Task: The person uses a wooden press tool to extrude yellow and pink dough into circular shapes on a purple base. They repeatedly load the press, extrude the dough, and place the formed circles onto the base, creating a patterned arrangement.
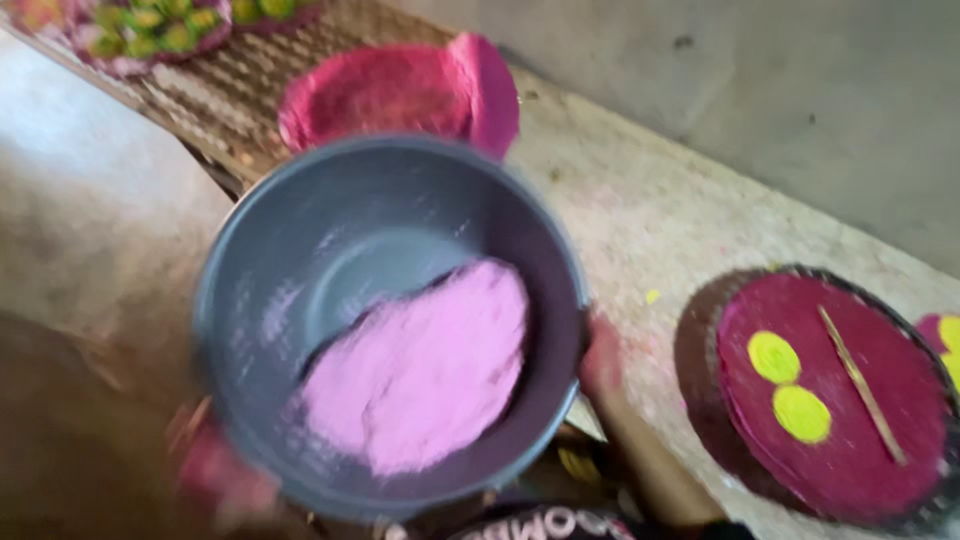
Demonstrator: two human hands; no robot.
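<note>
I hold a grey plastic bowl [300,250] in front of me, tilted, with a heap of pink powder [420,370] resting against its lower right side. My right hand [602,355] grips the bowl's right rim, fingers stained pink. My left hand [215,470] holds the lower left rim and is blurred and also stained pink. The picture is smeared by motion.
A pink cloth or sheet [400,90] lies on a woven mat [230,90] behind the bowl. At the right a round tray [930,500] carries a dark red disc [860,420] with two yellow spots and a thin stick [862,385]. Yellow-green items [150,25] sit top left.
</note>
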